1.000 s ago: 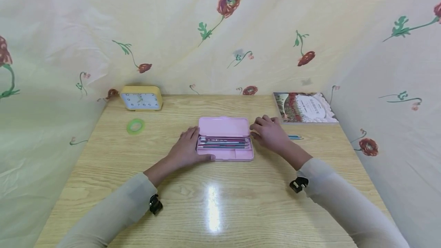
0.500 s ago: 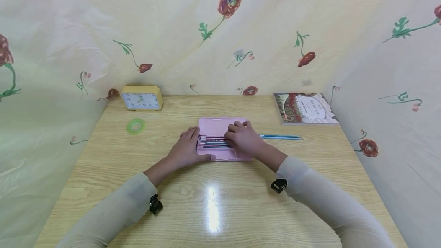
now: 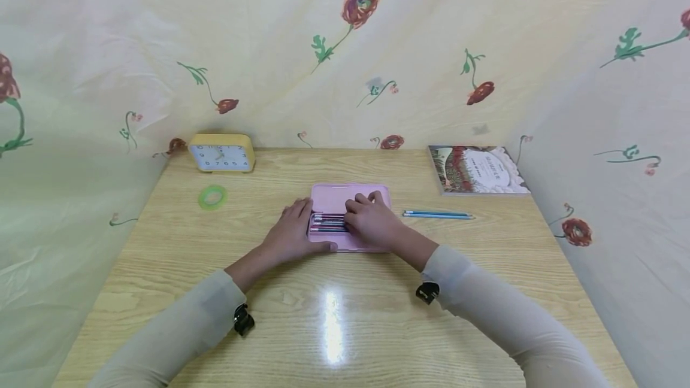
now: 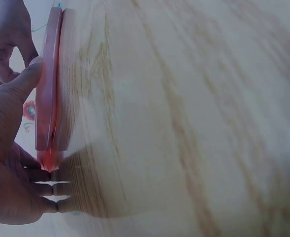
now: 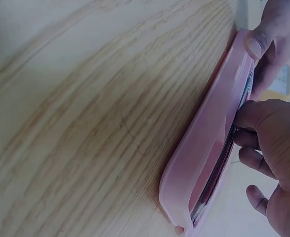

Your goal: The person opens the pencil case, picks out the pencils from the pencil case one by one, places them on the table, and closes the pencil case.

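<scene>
A pink pencil case (image 3: 326, 198) lies on the table with its lid folded back, and several pencils (image 3: 327, 222) rest in its long compartment. My left hand (image 3: 291, 236) holds the case's left end, thumb on the near rim and fingers around the side and back. My right hand (image 3: 374, 223) is over the case's right half, its thumb and curled fingers pinching at the pencils, as the right wrist view shows beside the case wall (image 5: 196, 153). Which pencils it pinches is hidden. Blue pencils (image 3: 438, 215) lie on the table to the right of the case.
A yellow alarm clock (image 3: 222, 153) stands at the back left, with a green tape roll (image 3: 212, 197) in front of it. At the back right lies a book (image 3: 478, 170). Floral cloth (image 3: 280, 52) hangs behind the wooden table (image 3: 280, 340).
My right hand has moved left from beside the blue pencils into the open case, uncovering the blue pencils on the table. The left hand has stayed at the case's left end.
</scene>
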The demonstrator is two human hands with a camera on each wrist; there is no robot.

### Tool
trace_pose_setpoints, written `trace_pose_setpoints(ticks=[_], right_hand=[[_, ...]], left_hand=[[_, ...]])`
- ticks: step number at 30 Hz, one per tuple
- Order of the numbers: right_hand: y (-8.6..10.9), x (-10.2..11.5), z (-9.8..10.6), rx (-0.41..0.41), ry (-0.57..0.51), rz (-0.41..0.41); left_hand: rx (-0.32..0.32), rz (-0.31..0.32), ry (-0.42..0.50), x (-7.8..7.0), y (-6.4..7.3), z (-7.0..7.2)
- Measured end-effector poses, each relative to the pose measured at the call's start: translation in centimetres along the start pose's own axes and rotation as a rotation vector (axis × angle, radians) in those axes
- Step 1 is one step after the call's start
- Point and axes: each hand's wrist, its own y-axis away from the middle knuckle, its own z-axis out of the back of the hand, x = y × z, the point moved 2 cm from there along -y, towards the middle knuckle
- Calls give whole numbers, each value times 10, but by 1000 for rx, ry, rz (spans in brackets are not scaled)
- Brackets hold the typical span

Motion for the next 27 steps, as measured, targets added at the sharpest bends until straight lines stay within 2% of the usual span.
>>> trace_pose_setpoints(ticks=[4,10,27], right_hand=[[-1,2,-2,-24,58,7],[-2,5,0,-64,91,2],[-11,8,-7,-82,68,-10]], left_hand=[[-4,-2,-9,0,0,0],[-4,4,-10,0,0,-1],[-8,17,3,1,-1,-2]])
